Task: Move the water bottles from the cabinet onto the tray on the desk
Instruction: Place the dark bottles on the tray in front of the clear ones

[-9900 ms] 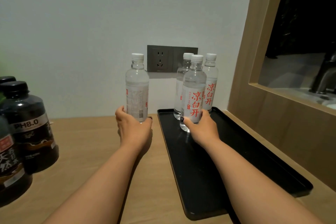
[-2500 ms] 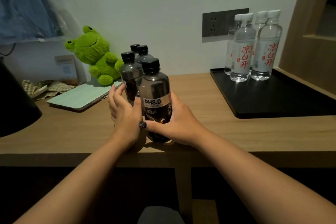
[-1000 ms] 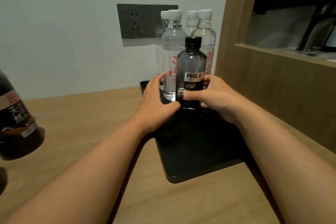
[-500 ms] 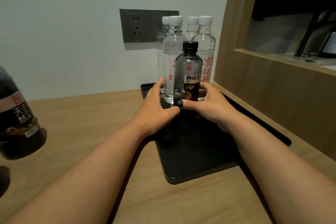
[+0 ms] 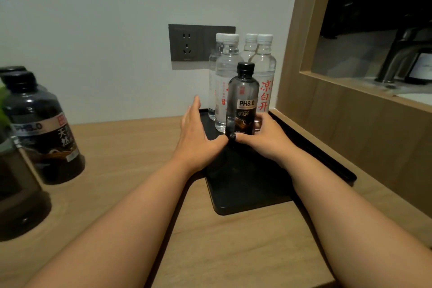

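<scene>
Head view: our right hand [image 5: 264, 139] gripped the black-capped bottle [image 5: 243, 100] upright on the tray [image 5: 245, 192]; at its nine o'clock, our left hand [image 5: 195, 138] lay flat-fingered, holding nothing.

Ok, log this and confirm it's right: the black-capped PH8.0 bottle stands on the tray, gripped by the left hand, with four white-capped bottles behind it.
Not quite. The head view shows the right hand gripping the PH8.0 bottle; the left hand is open beside it. The tray and four white-capped bottles are as stated.
</scene>
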### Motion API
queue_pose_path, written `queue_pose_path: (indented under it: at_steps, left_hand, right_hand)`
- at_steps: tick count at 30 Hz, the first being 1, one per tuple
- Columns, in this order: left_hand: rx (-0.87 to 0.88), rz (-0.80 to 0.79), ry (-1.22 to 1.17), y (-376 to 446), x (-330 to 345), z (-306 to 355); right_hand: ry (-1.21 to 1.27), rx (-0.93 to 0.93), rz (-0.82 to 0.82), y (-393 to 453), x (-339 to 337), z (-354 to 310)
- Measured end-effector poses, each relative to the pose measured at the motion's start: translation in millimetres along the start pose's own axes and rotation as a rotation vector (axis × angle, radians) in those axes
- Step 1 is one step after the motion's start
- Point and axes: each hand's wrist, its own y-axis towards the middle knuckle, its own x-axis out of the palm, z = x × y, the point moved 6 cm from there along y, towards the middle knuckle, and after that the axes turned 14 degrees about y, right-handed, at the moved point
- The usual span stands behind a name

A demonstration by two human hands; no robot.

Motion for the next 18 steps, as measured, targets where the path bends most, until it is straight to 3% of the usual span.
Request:
queue_pose_path:
  at_steps: [4,7,12,18]
  left_hand:
    - [-0.038,0.122,0.111,-19.0,-17.3,6.0]
    - [-0.090,0.161,0.121,-32.0,-27.0,1.5]
    - [-0.184,0.233,0.074,-46.1,-41.0,-3.6]
    - [-0.135,0.298,0.058,-62.1,-50.0,0.8]
  right_hand:
    - [0.036,-0.022,0.023,-8.1,-6.2,-7.2]
    - [0.020,-0.120,0.164,-17.2,-11.6,-22.2]
    - [0.237,-0.321,0.375,-53.1,-16.1,-45.1]
    - [0.235,-0.523,0.276,-112.0,22.5,-65.3]
